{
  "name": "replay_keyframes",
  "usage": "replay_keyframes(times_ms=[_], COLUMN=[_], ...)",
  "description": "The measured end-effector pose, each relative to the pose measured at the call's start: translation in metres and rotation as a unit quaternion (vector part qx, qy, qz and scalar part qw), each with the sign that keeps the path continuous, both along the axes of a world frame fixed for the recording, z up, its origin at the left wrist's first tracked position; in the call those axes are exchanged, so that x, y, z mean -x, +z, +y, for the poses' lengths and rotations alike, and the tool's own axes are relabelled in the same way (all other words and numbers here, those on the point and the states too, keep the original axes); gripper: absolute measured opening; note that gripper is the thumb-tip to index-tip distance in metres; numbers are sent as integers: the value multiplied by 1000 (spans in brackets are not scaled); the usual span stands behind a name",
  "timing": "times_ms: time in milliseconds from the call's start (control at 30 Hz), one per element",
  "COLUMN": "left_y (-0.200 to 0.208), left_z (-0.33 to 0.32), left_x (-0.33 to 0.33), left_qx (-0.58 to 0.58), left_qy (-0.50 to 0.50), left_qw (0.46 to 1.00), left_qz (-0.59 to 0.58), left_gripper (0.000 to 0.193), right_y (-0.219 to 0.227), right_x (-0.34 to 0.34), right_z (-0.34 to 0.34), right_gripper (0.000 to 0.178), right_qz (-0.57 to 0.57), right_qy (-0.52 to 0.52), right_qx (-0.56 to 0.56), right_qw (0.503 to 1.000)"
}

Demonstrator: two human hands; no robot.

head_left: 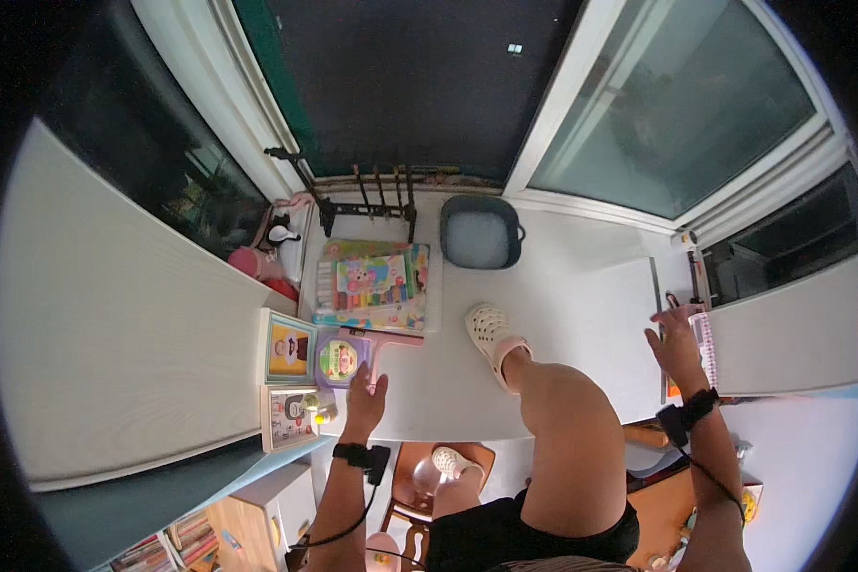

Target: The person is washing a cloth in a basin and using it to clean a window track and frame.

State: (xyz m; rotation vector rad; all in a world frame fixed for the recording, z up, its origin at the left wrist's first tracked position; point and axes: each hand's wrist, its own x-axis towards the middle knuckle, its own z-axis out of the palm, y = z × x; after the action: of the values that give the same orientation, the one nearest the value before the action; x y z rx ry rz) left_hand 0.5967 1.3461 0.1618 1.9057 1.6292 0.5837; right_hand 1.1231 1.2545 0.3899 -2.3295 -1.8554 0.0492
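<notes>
We judge this a step-up: clog point(489, 329) on tabletop point(582, 305), left hand point(364, 406) spread beside pink squeegee point(379, 340), right hand point(678, 347) spread; rising needs steady balance.

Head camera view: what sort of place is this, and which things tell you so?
Probably a room in a home, perhaps a study corner by a window: a white worktop bears a colourful cartoon-printed pack, a framed picture stands at its left, and books show at lower left.

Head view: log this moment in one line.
left hand: open at pink squeegee, contact unclear | right hand: open beside pink spiral-bound book | cream clog: on white surface
</notes>
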Motion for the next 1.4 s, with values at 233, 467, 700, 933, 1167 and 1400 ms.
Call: replay_keyframes(times_ms=[233, 467, 700, 933, 1167, 1400], left_y=[-24, -69, -62, -69, -21, -12], left_z=[81, 157, 181, 188, 211, 313], left_x=[-63, -95, -146, -130, -162, -258], left_qx=[348, 129, 49, 81, -71, -57], left_qy=[276, 372, 165, 155, 40, -37], left_qw=[753, 919, 958, 957, 983, 993], left_qz=[-486, -33, 231, 230, 167, -95], left_gripper=[81, 104, 115, 118, 80, 39], right_y=[-95, -174, -243, -289, -313, -319], right_x=[67, 89, 64, 34, 25, 8], right_z=[141, 262, 396, 490, 516, 516], right_gripper=[26, 30, 47, 51, 49, 37], right_qz=[127, 140, 72, 50, 127, 98], right_qy=[63, 128, 112, 160, 120, 200], right_qx=[121, 79, -6, 129, 267, 68], right_qw=[982, 979, 991, 977, 948, 972])
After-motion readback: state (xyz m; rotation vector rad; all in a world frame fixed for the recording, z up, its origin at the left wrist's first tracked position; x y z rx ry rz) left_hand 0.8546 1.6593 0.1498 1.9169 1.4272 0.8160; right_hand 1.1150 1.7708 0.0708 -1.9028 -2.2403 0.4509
